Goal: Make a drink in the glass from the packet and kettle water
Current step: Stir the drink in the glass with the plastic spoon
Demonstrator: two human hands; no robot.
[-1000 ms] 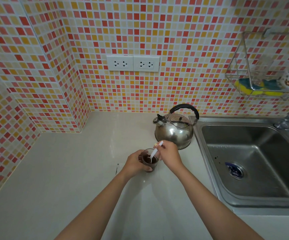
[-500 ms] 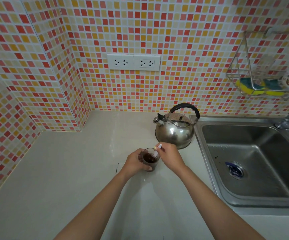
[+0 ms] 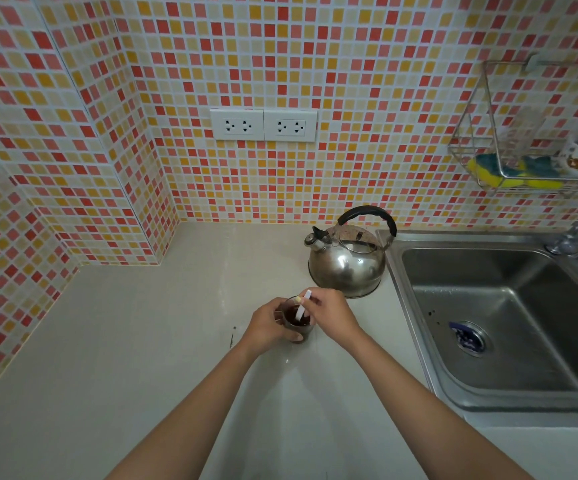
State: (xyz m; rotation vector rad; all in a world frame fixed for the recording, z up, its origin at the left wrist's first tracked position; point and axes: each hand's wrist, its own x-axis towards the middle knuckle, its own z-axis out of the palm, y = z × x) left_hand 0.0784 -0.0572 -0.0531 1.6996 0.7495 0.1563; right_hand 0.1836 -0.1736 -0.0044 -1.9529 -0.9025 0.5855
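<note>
white plastic, a thin spoon (image 3: 302, 308), is pinched in the fingers (image 3: 310, 300) of my right hand (image 3: 332, 315), its lower end dipped into the dark brown drink. my left hand (image 3: 267, 325) is wrapped around the glass (image 3: 296, 323) from the left side, fingers closed on its wall, thumb on the near side. the glass stands upright on the pale table (image 3: 142, 341), right between my two hands, with the brown liquid filling most of it.

just beyond my right fingers, a little to the right, sits the steel kettle (image 3: 348, 261) with its black handle arched over the lid and the spout pointing left; it is near the glass but not touching it. to the right of the kettle and of my right hand the steel sink (image 3: 509, 306) drops away, a blue strainer in its drain. a small dark mark lies on the table just left of my left wrist.

farther out, above the kettle, two white sockets (image 3: 264, 125) are set in the red, orange and cream mosaic wall. up to the far right a wire rack (image 3: 523, 150) holds yellow sponges.

i cannot see the packet anywhere.
</note>
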